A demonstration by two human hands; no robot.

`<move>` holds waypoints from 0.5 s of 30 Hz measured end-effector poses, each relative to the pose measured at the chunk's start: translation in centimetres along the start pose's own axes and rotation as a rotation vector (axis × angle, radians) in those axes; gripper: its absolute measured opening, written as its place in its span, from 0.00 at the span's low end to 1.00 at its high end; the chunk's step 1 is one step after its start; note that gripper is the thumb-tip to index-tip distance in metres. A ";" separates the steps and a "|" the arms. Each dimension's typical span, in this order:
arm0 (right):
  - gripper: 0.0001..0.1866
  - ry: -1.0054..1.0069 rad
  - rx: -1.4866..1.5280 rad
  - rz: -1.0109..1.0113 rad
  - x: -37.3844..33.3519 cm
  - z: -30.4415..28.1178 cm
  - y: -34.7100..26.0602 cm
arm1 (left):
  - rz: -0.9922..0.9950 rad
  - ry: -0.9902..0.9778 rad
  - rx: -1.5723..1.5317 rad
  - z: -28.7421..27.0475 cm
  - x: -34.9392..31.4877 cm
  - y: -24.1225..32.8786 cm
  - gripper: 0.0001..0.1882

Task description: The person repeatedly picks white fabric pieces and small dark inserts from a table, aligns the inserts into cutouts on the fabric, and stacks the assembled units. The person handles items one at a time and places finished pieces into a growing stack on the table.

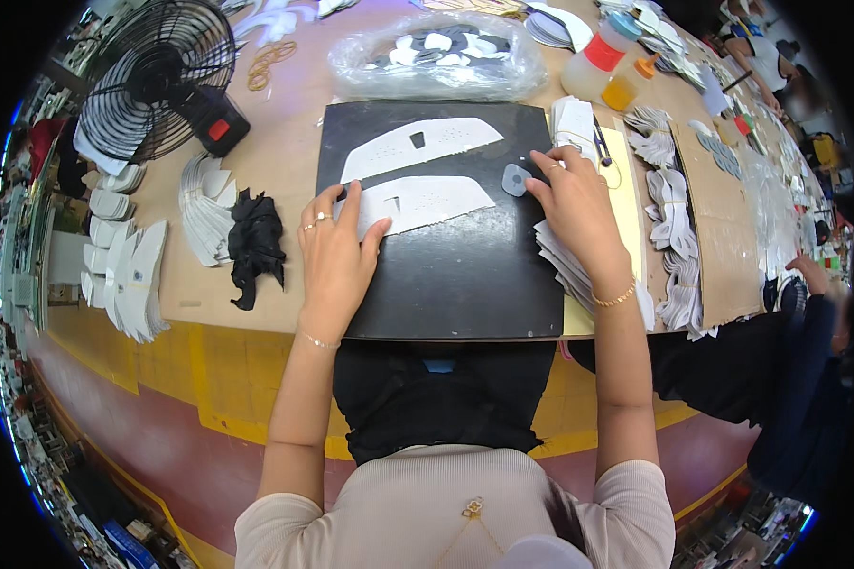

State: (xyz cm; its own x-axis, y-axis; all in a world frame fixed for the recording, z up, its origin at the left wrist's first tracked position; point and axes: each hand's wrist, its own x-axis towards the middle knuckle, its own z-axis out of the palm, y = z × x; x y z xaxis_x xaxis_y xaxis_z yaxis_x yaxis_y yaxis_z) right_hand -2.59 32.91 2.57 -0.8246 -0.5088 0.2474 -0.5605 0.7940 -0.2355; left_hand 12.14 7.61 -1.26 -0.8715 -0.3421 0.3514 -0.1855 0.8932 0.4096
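Two white curved cut pieces with small punched holes lie on a black board: the far piece (pixel 446 136) and the near piece (pixel 436 202). My left hand (pixel 337 251) rests with spread fingers at the left end of the near piece, thumb on its lower edge. At the board's right side, my right hand (pixel 579 209) has its thumb and forefinger apart. Their tips are at the edge of a small grey rounded patch (pixel 515 180); whether they grip it is hard to see. The black board (pixel 436 284) reaches the table's front edge.
A black fan (pixel 161 85) stands at the far left near bundled white pieces (pixel 204 204) and a black cloth (pixel 256 242). A plastic bag of pieces (pixel 436 57) lies behind the board. Bottles (pixel 603 57), scissors (pixel 602 142) and stacks (pixel 674 209) are right. Another person's hand (pixel 808 273) shows far right.
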 end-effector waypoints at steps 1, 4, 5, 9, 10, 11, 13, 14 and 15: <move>0.18 -0.003 -0.095 -0.009 0.5 0.4 -0.3 | 0.014 -0.010 0.041 0.0 0.4 -0.3 0.23; 0.20 -0.071 -0.148 0.030 0.8 0.7 -1.0 | 0.023 -0.126 0.081 -1.0 0.6 0.1 0.24; 0.19 -0.074 -0.111 0.046 0.9 0.9 -1.0 | 0.028 -0.118 0.045 -0.7 0.7 -0.1 0.23; 0.13 -0.057 -0.001 0.052 0.9 0.9 -1.5 | 0.026 -0.055 0.020 -1.0 0.9 0.4 0.17; 0.11 -0.047 0.015 0.046 0.9 0.9 -1.5 | 0.042 -0.024 0.030 -1.2 1.0 0.7 0.15; 0.10 -0.037 0.031 0.040 0.9 0.9 -1.6 | 0.059 0.008 0.040 -1.4 1.1 0.9 0.13; 0.08 -0.043 0.163 0.062 1.2 0.8 -1.6 | 0.055 -0.055 -0.051 -1.1 0.9 0.8 0.11; 0.07 -0.047 0.229 0.069 1.2 0.7 -1.7 | 0.052 -0.086 -0.094 -1.1 0.7 0.8 0.10; 0.07 -0.008 0.271 0.081 1.1 0.3 -1.7 | 0.090 -0.005 -0.113 -1.1 0.6 1.4 0.10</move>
State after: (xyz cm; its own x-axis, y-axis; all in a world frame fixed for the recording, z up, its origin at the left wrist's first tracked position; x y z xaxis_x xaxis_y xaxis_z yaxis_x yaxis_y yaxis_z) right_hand -2.58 30.90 2.97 -0.8676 -0.4506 0.2105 -0.4918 0.7145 -0.4975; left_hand 11.88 8.33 0.39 -0.8845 -0.2608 0.3868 -0.0549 0.8815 0.4689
